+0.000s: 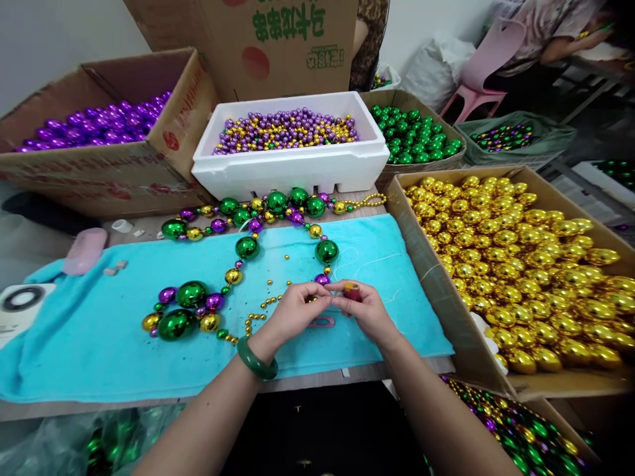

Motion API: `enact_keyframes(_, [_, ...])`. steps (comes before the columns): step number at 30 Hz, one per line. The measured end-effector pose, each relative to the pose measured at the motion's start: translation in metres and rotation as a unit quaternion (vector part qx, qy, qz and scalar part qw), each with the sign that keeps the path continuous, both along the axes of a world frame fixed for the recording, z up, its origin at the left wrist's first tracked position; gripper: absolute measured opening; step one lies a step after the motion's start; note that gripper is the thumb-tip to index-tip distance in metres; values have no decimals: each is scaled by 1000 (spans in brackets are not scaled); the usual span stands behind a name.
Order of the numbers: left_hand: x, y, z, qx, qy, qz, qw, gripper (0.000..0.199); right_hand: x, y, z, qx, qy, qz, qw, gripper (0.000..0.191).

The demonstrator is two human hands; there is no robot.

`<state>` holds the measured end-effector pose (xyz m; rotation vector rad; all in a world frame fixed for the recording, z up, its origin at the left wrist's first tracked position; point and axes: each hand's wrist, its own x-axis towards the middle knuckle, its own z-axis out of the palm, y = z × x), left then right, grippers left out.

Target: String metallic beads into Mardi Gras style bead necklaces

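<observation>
My left hand (297,311), with a green bangle at the wrist, is closed in a pinch at the end of a bead string (327,251) of green, gold and purple balls. Fingertips hide the exact spot held. Touching it, my right hand (367,314) is closed around a small red and yellow object (352,291), whose kind I cannot make out. Under the hands lies a pink looped handle (322,322). The string runs back across the turquoise towel (149,271), with a cluster of large green balls (191,295) at left. Small gold beads (255,317) trail beside my left hand.
A carton of gold beads (506,254) stands at right. Behind the towel are a white foam box (292,165), a carton of purple beads (114,158) and one of green beads (411,132). A pink dish (85,251) is at left. Another person sits far right.
</observation>
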<state>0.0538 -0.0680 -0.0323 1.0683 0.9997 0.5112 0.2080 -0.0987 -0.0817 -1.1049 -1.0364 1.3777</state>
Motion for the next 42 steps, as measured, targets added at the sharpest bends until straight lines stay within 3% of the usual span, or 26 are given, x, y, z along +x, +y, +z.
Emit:
enact_keyframes(3, [0,-1,-2,-37,0,28,999,27,-5,2,5,9,-18,-35,999,12])
enact_keyframes(6, [1,-2,-4,-21,35,60,997,22,-10,2,8,-7,-8,-57,998,11])
enact_keyframes(10, [3,-3,-9,123,106,85,983,15,-17,2,4,-43,19,-105,993,16])
enact_keyframes(14, [2,-4,-11,305,167,92,933,12,-20,1,-2,-65,44,-125,989,21])
enact_keyframes(20, [2,-6,-11,416,176,58,890,12,-17,-2,-4,-74,99,-101,987,23])
enact_keyframes(27, [-1,-2,-5,403,177,76,895,12,-8,-6,-5,-54,101,-76,990,25])
enact_keyframes(33, [-2,1,-5,325,142,93,930,12,-6,-9,-8,-38,82,-24,996,29])
enact_keyframes(37, [-2,0,-5,263,103,89,955,15,-6,-9,-10,-36,94,-30,994,38])
enact_keyframes(42, [-3,0,-5,228,98,97,964,16,-6,-8,-8,-37,112,-4,993,20])
